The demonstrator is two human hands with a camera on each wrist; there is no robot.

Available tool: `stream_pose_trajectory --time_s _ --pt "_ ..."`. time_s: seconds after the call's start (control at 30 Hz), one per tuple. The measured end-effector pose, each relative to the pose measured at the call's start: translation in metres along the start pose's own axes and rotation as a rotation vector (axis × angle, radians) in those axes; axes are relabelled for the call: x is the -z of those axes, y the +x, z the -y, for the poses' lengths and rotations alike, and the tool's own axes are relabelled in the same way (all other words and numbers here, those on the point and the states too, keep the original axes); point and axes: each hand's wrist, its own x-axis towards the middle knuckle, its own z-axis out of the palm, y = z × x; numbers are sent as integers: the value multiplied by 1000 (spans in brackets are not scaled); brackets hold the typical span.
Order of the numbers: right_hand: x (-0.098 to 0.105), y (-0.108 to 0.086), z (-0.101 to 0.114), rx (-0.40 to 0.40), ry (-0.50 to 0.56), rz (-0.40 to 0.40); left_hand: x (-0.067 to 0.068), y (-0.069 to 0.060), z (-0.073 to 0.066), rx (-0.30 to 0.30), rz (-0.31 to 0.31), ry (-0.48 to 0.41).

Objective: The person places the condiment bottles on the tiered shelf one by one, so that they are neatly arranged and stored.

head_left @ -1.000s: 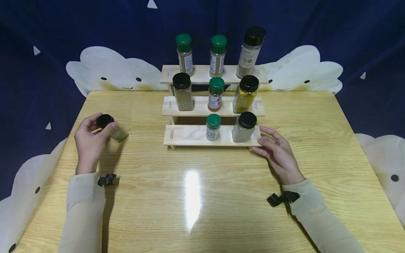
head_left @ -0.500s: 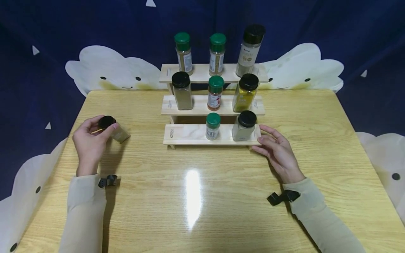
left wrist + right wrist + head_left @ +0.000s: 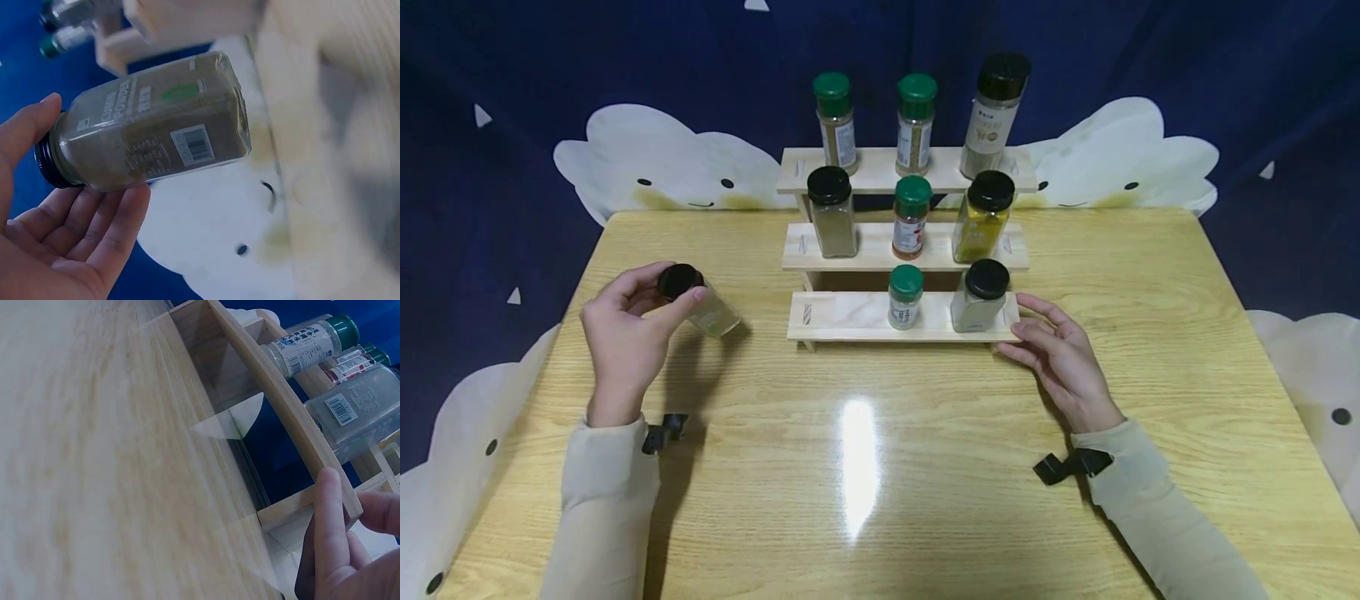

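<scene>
My left hand [image 3: 628, 337] pinches a spice jar [image 3: 713, 315] by its black lid and neck, left of the rack. Tilted, the clear square jar [image 3: 156, 122] holds brown powder and bears white lettering reading cumin powder. It appears raised off the table, its base pointing right. My right hand [image 3: 1063, 358] grips the right end of the bottom step of a three-step wooden spice rack [image 3: 850, 321]. In the right wrist view, fingers [image 3: 330, 519] lie against the shelf's edge. On that step stand a small green-lidded jar [image 3: 906, 298] and a black-lidded jar [image 3: 979, 298].
Jars on the middle step include a red-labelled one [image 3: 911, 221] and a yellow one [image 3: 982, 218]. The top step carries two green-lidded bottles and a taller black-lidded bottle [image 3: 992, 121]. A dark blue curtain with cloud shapes hangs behind the wooden table [image 3: 760, 483].
My left hand has moved the jar rightward, closer to the rack, and appears to have raised it. The right hand keeps its grip on the rack's end.
</scene>
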Motion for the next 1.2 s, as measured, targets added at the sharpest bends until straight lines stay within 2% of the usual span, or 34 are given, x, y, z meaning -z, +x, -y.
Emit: stream_pose_trajectory --time_s 0.07,0.27,0.43,0.57,0.9,1.2 --pt "0 0 0 0 1 -1 -5 -4 -10 -56 24 -14" --pt "1 0 0 3 3 -1 -18 -10 -32 -177 82 -29" --pt "1 -1 0 8 8 -3 -32 -12 -42 -263 131 -37" --pt "1 -1 0 8 14 1 -44 -12 -45 -306 177 -47" --pt "0 0 0 6 16 3 -69 -11 -48 -357 273 -69" --pt "1 0 0 9 13 6 -90 -12 -47 -303 358 -64"
